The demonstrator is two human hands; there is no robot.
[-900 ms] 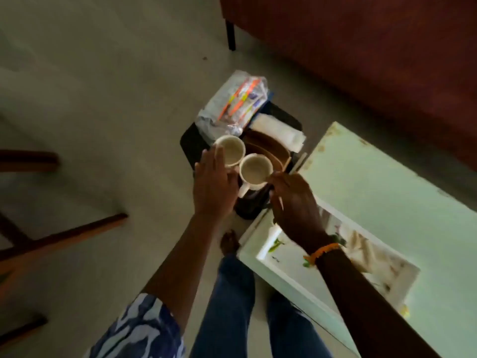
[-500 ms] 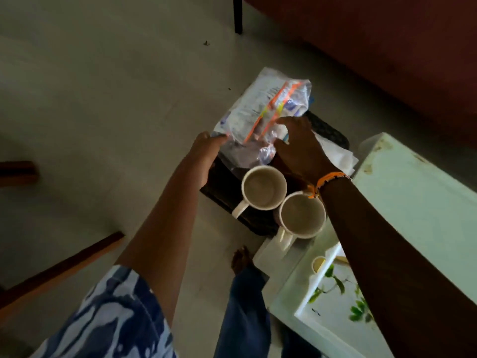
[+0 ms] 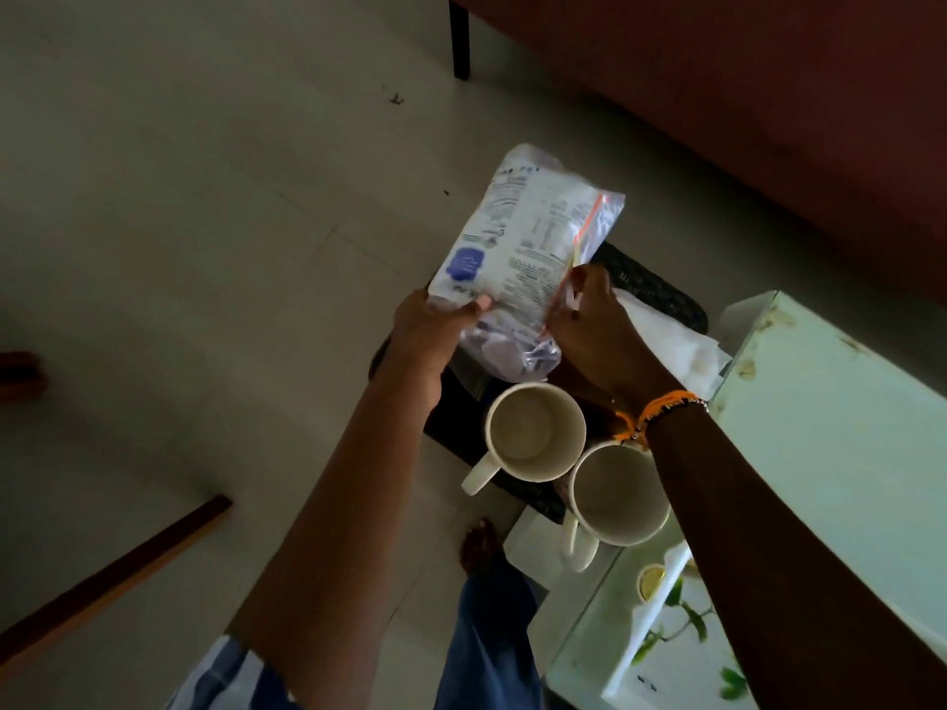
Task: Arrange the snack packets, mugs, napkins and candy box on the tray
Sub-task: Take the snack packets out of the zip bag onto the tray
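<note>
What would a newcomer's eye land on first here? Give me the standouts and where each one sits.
First, the pale printed snack packet at centre, held above the dark tray by both hands: left hand at its lower left corner, right hand at its right edge. Below it, two empty white mugs stand side by side at the tray's near end, with white napkins to the right.

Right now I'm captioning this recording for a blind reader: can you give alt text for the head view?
Both hands hold a clear snack packet above a dark tray, the left hand gripping its near left corner and the right hand its right edge. Two empty white mugs stand side by side on the tray's near end, with white napkins beside a pale green table.
</note>
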